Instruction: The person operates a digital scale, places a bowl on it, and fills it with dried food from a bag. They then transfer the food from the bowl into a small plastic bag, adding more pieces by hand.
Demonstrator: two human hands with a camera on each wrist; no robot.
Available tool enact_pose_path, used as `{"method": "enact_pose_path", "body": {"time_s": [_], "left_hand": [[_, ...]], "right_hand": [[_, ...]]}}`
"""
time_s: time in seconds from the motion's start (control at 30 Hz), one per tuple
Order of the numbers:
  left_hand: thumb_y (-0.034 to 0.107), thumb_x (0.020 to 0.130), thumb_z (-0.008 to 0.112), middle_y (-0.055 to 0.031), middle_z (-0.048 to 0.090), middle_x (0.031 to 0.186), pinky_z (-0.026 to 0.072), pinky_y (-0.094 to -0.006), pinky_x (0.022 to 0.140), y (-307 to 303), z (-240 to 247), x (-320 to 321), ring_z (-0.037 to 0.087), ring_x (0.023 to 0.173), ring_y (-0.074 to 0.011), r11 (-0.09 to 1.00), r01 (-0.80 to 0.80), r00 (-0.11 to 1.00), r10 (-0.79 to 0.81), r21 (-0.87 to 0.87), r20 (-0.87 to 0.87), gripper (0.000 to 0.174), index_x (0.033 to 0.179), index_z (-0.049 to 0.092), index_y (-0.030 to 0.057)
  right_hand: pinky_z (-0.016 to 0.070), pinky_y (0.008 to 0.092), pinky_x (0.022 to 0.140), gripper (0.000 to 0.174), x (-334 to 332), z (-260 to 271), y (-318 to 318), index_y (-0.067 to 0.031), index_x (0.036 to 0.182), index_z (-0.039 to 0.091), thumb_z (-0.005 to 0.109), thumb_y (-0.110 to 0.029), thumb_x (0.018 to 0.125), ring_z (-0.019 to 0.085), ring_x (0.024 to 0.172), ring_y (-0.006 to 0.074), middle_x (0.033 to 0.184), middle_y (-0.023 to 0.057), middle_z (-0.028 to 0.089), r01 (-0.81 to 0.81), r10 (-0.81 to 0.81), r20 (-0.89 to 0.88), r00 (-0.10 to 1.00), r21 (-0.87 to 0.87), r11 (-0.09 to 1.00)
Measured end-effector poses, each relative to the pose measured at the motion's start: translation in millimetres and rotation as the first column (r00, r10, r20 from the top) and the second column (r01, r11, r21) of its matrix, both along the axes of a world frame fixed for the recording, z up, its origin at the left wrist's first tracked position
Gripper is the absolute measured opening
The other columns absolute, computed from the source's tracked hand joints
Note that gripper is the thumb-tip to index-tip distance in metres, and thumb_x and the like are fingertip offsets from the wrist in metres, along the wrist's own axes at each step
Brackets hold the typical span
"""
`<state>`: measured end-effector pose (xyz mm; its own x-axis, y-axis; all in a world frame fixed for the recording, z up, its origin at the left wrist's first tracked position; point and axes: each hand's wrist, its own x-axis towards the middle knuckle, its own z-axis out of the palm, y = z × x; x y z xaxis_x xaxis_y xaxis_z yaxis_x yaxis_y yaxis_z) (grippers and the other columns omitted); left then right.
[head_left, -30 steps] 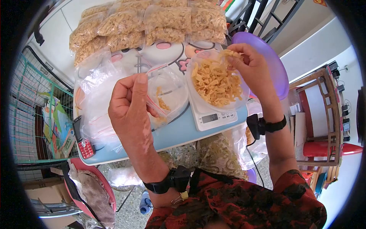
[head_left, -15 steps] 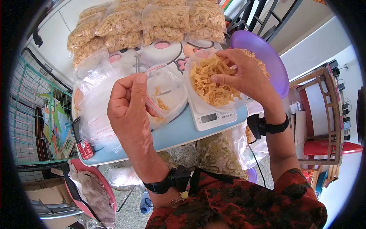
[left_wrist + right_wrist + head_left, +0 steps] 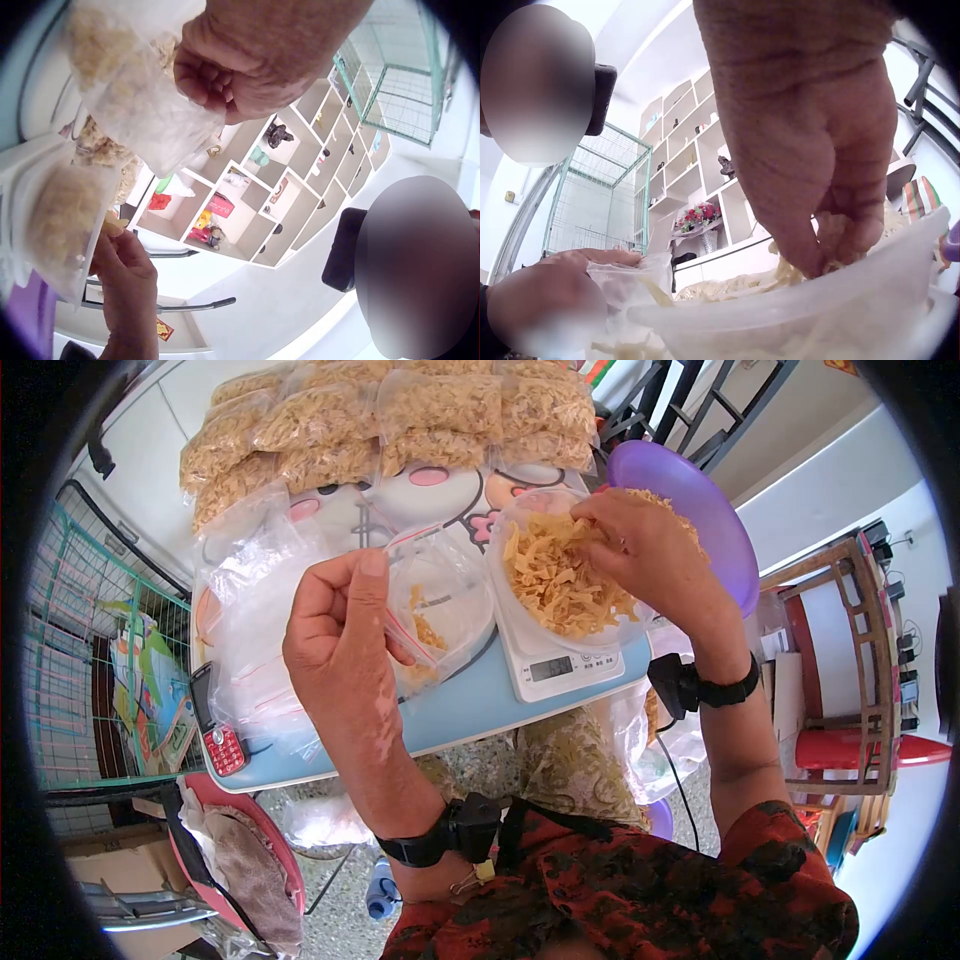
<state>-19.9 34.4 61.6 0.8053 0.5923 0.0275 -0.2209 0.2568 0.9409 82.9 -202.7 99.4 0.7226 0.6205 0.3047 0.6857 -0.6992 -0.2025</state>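
My left hand (image 3: 345, 620) pinches the edge of a clear zip bag (image 3: 445, 580) with a red seal line; a few yellowish strips lie inside it. To its right stands a white kitchen scale (image 3: 530, 660) carrying a translucent plastic bowl (image 3: 612, 639). Pale yellow dried strips (image 3: 555, 585) fill much of the bowl. My right hand (image 3: 650, 550) is over the bowl's far right side, and the right wrist view shows its thumb and fingers (image 3: 802, 251) pinching some strips just above the rim. A purple basin (image 3: 725, 535) with more strips sits behind that hand.
Several filled bags of strips (image 3: 440, 410) are stacked along the table's back. Flat plastic bags (image 3: 255, 620) lie at the left, near a red-keyed flip phone (image 3: 222, 748) on the table edge. A green wire cage (image 3: 110, 640) stands beyond the left side.
My right hand, earlier raised at the bowl's right rim with strips, came in over the bowl with spread fingers, and its fingers have since closed on strips. The left hand stays at the bag.
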Motion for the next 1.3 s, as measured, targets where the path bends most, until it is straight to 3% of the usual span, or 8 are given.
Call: {"method": "enact_pose_path", "body": {"time_s": [0.1,0.3,0.5,0.7,0.9,1.1,1.2,1.3], "left_hand": [[0.024,0.093,0.068,0.0032,0.053,0.066,0.0320,-0.0184,0.041,1.8,-1.2,-0.7,0.042,0.047,-0.0023,1.000,0.004,1.000,-0.004,0.008,-0.002,0.022,0.094,0.065,0.0029],[0.023,0.093,0.068,0.0031,0.052,0.065,0.0332,-0.0187,0.042,2.9,-3.6,0.4,0.042,0.047,-0.0026,1.000,0.012,1.000,-0.012,0.005,0.006,0.021,0.095,0.064,0.0025],[0.017,0.093,0.068,0.0016,0.057,0.066,0.0381,-0.0175,0.042,3.9,-4.2,-0.3,0.047,0.050,-0.0017,0.998,0.034,0.999,-0.032,-0.047,0.038,0.018,0.095,0.064,-0.0003],[0.017,0.094,0.066,0.0000,0.060,0.070,0.0414,-0.0189,0.043,2.8,-4.2,0.9,0.049,0.051,-0.0030,0.996,0.036,0.999,-0.033,-0.085,0.031,0.017,0.097,0.063,-0.0004],[0.018,0.094,0.066,0.0005,0.058,0.069,0.0412,-0.0196,0.043,2.2,-3.6,0.7,0.049,0.051,-0.0040,0.996,0.040,0.999,-0.038,-0.074,0.030,0.018,0.097,0.063,0.0007],[0.021,0.092,0.067,0.0016,0.055,0.068,0.0409,-0.0206,0.044,2.7,-8.8,1.6,0.048,0.050,-0.0054,0.996,0.072,0.997,-0.069,-0.060,0.042,0.019,0.096,0.063,0.0029],[0.021,0.093,0.067,0.0012,0.056,0.068,0.0413,-0.0208,0.043,1.8,-8.1,1.4,0.049,0.051,-0.0054,0.995,0.085,0.996,-0.083,-0.057,0.038,0.019,0.096,0.063,0.0029],[0.019,0.094,0.066,0.0007,0.057,0.069,0.0409,-0.0204,0.043,1.2,-6.3,1.4,0.049,0.051,-0.0047,0.994,0.096,0.995,-0.094,-0.059,0.030,0.018,0.096,0.063,0.0020]], "right_hand": [[0.0519,0.0376,0.072,0.029,-0.9,1.6,-1.9,-0.0030,0.110,0.065,0.067,-0.011,0.082,0.066,0.079,0.0310,0.086,0.0135,0.066,0.030,-0.025,-0.040,0.999,0.135,0.990],[0.0508,0.0236,0.064,0.020,4.7,6.4,-13.7,-0.0019,0.107,0.068,0.068,-0.012,0.090,0.061,0.074,0.0062,0.085,0.0045,0.067,0.242,-0.018,-0.428,0.904,0.474,0.847],[0.0532,0.0212,0.067,0.018,8.7,13.0,-9.8,-0.0015,0.108,0.066,0.066,-0.011,0.093,0.063,0.078,0.0067,0.089,0.0007,0.068,0.388,0.167,-0.538,0.827,0.759,0.522],[0.0569,0.0234,0.069,0.019,9.4,18.3,-13.1,-0.0031,0.110,0.065,0.067,-0.009,0.092,0.066,0.085,0.0104,0.102,0.0038,0.069,0.452,0.330,-0.598,0.730,0.785,0.423],[0.0557,0.0221,0.068,0.024,-3.8,29.7,-2.4,-0.0016,0.115,0.063,0.067,-0.008,0.092,0.066,0.085,0.0105,0.105,0.0053,0.069,0.423,0.405,-0.579,0.708,0.807,0.413],[0.0512,0.0203,0.061,0.028,-19.1,36.3,28.3,0.0004,0.114,0.064,0.070,-0.012,0.090,0.065,0.075,0.0082,0.091,0.0032,0.069,0.160,0.347,-0.548,0.761,0.677,0.718],[0.0497,0.0193,0.069,0.025,-25.1,45.5,51.1,0.0026,0.112,0.064,0.069,-0.007,0.090,0.063,0.078,0.0054,0.088,0.0011,0.068,0.146,0.286,-0.659,0.696,0.519,0.842],[0.0497,0.0199,0.066,0.021,-28.6,30.8,72.7,0.0020,0.108,0.066,0.069,-0.007,0.090,0.063,0.073,0.0055,0.083,0.0008,0.067,0.140,0.320,-0.617,0.719,0.580,0.803]]}}
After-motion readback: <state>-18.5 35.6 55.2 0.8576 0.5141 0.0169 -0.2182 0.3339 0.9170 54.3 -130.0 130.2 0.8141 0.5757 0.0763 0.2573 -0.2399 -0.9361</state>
